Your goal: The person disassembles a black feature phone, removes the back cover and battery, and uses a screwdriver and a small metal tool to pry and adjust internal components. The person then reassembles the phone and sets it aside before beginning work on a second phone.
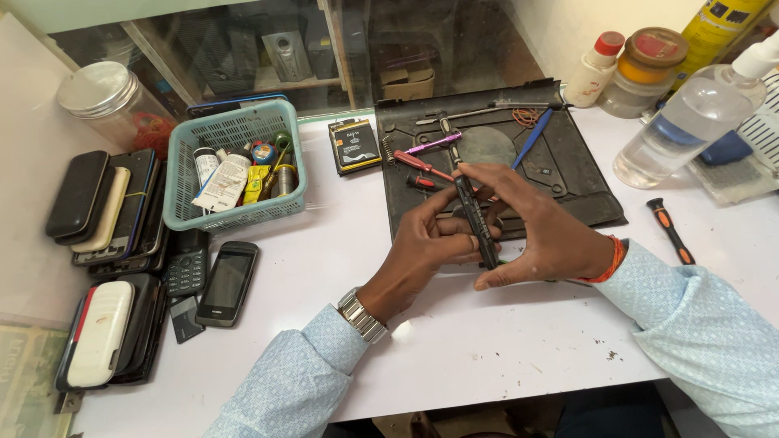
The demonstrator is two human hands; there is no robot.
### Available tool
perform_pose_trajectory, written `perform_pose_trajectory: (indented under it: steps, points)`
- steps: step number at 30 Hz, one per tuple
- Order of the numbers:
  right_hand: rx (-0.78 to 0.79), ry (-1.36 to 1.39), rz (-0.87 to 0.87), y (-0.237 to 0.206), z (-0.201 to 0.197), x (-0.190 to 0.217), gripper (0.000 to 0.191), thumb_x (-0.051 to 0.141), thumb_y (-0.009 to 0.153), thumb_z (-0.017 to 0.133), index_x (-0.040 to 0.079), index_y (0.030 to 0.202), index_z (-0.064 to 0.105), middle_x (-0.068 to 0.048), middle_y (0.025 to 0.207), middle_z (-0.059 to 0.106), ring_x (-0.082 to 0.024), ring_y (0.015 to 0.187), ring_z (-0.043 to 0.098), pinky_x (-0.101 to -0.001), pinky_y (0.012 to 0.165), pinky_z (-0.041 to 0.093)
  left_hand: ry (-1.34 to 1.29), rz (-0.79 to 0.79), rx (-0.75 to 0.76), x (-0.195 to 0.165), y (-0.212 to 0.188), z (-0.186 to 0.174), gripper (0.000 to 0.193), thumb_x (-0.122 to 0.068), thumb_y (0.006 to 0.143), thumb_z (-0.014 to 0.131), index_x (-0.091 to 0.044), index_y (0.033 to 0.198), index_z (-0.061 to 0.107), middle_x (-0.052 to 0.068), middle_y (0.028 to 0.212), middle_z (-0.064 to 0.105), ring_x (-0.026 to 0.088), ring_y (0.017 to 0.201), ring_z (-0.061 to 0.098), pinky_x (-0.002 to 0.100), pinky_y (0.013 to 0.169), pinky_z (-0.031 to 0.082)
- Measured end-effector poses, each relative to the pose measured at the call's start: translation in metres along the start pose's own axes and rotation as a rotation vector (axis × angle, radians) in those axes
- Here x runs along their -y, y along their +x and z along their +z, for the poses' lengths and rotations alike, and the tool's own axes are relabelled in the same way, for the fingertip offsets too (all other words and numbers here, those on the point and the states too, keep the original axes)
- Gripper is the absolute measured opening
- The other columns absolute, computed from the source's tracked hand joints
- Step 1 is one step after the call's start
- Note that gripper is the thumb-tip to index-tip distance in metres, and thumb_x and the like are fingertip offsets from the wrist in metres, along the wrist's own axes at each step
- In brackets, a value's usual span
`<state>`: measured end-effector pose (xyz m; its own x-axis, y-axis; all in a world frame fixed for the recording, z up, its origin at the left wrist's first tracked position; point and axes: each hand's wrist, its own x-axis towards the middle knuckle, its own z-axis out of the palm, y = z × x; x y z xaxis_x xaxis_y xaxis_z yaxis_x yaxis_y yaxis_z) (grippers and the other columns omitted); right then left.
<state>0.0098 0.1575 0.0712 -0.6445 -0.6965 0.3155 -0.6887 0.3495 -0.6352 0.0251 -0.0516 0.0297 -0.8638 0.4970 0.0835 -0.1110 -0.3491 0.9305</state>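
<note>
Both my hands hold a slim black phone (pixel 479 219) on edge above the front of a dark work mat (pixel 568 186). My left hand (pixel 426 247) grips its lower side from the left, with a metal watch (pixel 361 315) on that wrist. From the right, my right hand (pixel 535 231) wraps over the top and end of the phone. Its wrist has an orange thread band. Red-handled screwdrivers (pixel 422 166), a purple one (pixel 434 144) and a blue pen-like tool (pixel 531 138) lie on the mat just beyond my fingers.
A teal basket (pixel 182 211) of small bottles and tools stands at left, beside stacks of old phones (pixel 105 203). Two phones (pixel 227 282) lie in front of it. A flat battery (pixel 355 146) lies by the mat. An orange-black screwdriver (pixel 669 231), clear spray bottle (pixel 682 122) and jars (pixel 645 69) are at right.
</note>
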Motion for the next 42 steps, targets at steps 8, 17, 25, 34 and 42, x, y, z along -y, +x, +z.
perform_pose_trajectory:
  steps: [8, 17, 25, 34, 42]
  points:
    - [-0.021, -0.057, -0.021, 0.0, 0.002, -0.002, 0.132, 0.045, 0.054, 0.098, 0.008, 0.158, 0.026, -0.017, 0.154, 0.038, -0.031, 0.136, 0.05, -0.04, 0.102, 0.053, -0.004, 0.069, 0.022, 0.005, 0.001, 0.002, 0.074, -0.002, 0.089, 0.068, 0.004, 0.155, 0.036, 0.016, 0.127, 0.069, 0.022, 0.112, 0.071, 0.04, 0.092, 0.064]
    - [-0.059, 0.003, -0.03, -0.003, -0.003, -0.006, 0.131, 0.043, 0.058, 0.093, 0.006, 0.162, 0.023, -0.018, 0.16, 0.038, -0.028, 0.132, 0.056, -0.0394, 0.103, 0.052, 0.045, 0.075, -0.025, 0.006, 0.001, -0.003, 0.079, -0.001, 0.09, 0.066, 0.005, 0.158, 0.028, 0.019, 0.116, 0.073, 0.023, 0.104, 0.074, 0.036, 0.09, 0.063]
    - [-0.639, -0.273, 0.142, -0.008, -0.025, -0.036, 0.044, 0.021, 0.106, 0.075, -0.002, 0.141, 0.061, -0.01, 0.103, 0.074, -0.011, 0.083, 0.066, -0.0241, 0.073, 0.054, -0.009, 0.18, -0.249, 0.004, 0.006, -0.012, 0.064, 0.0, 0.089, 0.064, 0.013, 0.147, 0.039, 0.024, 0.112, 0.073, 0.026, 0.098, 0.076, 0.037, 0.087, 0.065]
    - [-0.676, -0.502, -0.048, -0.013, -0.017, -0.038, 0.026, 0.02, 0.108, 0.081, -0.002, 0.117, 0.072, -0.004, 0.064, 0.056, -0.011, 0.056, 0.054, -0.0283, 0.055, 0.042, -0.045, 0.276, -0.339, 0.006, 0.006, -0.017, 0.051, 0.0, 0.089, 0.061, 0.013, 0.136, 0.049, 0.02, 0.114, 0.073, 0.025, 0.102, 0.075, 0.036, 0.087, 0.066]
    - [-0.621, -0.596, -0.17, -0.011, -0.011, -0.044, 0.021, 0.018, 0.107, 0.083, 0.001, 0.115, 0.074, -0.003, 0.063, 0.052, -0.013, 0.052, 0.05, -0.0296, 0.053, 0.04, -0.007, 0.301, -0.337, 0.008, 0.007, -0.018, 0.048, 0.0, 0.089, 0.059, 0.012, 0.134, 0.052, 0.019, 0.113, 0.074, 0.023, 0.099, 0.076, 0.036, 0.086, 0.067]
